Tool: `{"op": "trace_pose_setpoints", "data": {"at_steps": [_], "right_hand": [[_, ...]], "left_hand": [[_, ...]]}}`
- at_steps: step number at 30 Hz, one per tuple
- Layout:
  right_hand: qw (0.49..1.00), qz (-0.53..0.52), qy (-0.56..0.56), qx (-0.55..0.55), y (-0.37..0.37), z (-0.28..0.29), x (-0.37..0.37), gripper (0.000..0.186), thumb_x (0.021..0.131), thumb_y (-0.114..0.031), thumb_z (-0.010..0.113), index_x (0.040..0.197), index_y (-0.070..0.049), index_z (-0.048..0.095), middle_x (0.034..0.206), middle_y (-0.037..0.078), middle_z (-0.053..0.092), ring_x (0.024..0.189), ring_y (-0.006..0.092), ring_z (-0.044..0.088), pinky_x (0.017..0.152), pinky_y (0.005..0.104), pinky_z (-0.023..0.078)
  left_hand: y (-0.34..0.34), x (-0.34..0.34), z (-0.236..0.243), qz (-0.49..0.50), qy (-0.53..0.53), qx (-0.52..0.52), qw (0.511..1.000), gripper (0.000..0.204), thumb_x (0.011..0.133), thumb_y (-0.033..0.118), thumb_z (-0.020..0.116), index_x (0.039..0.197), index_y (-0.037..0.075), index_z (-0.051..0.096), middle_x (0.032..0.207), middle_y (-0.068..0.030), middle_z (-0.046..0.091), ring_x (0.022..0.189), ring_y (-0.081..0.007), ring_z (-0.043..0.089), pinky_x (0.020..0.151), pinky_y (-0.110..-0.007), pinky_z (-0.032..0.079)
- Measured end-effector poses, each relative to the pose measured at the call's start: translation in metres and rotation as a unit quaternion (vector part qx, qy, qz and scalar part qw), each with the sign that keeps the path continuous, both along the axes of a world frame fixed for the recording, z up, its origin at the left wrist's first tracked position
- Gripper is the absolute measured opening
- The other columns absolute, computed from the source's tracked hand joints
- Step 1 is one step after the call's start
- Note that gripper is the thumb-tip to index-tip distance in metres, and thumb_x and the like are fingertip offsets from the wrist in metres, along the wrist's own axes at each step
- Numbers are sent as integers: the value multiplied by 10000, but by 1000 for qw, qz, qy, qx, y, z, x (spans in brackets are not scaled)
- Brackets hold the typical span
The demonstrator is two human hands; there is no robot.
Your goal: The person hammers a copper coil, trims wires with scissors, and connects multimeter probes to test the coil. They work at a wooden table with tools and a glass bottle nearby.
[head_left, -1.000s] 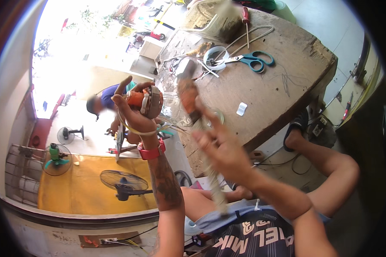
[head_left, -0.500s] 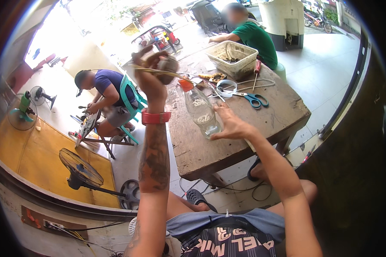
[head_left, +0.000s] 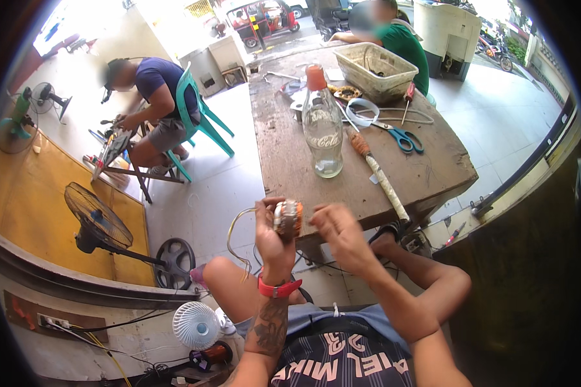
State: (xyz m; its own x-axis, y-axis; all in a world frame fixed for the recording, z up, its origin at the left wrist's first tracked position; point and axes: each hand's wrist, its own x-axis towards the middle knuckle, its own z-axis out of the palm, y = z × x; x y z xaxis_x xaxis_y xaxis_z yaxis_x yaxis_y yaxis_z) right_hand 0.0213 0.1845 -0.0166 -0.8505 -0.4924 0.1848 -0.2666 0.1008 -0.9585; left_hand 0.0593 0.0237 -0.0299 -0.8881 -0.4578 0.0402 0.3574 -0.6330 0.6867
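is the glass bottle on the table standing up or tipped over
Upright: the glass bottle stands on its base, orange top uppermost.

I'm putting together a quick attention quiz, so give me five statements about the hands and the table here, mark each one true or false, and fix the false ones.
1. The left hand holds a ring-shaped wire-wound coil. True.
2. A clear glass bottle stands upright on the wooden table. True.
3. The right hand grips the bottle. False: the right hand, blurred, is beside the coil, away from the bottle.
4. Blue-handled scissors lie on the table to the right of the bottle. True.
5. A red wristband is on the right wrist. False: the red wristband is on the left wrist.
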Motion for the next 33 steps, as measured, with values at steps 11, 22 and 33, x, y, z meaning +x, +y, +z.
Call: {"op": "trace_pose_setpoints", "data": {"at_steps": [11,22,33], "right_hand": [[926,47,-204,-314,-7,-25,-13,510,1127,-477,377,1314,-30,535,1251,102,656,1153,187,667,1010,385,550],[991,19,-33,-127,-18,15,-12,655,1112,-552,357,1061,14,682,916,120,712,836,193,691,751,331,555],[945,-192,265,-24,-25,24,-152,1079,736,-571,900,1505,-14,386,1339,218,525,1238,349,538,1099,479,430]], "left_hand": [[2,98,10,-381,-208,7,901,667,1126,527,263,1355,-46,518,1036,-193,715,916,-282,706,1028,-412,505],[14,11,25,-245,-7,150,958,636,1059,572,490,1413,44,525,1278,-143,633,1194,-250,614,1048,-410,503],[-15,-14,40,-160,-10,146,976,675,1053,612,467,1331,0,532,1188,-200,647,1065,-334,687,918,-477,615]]}}
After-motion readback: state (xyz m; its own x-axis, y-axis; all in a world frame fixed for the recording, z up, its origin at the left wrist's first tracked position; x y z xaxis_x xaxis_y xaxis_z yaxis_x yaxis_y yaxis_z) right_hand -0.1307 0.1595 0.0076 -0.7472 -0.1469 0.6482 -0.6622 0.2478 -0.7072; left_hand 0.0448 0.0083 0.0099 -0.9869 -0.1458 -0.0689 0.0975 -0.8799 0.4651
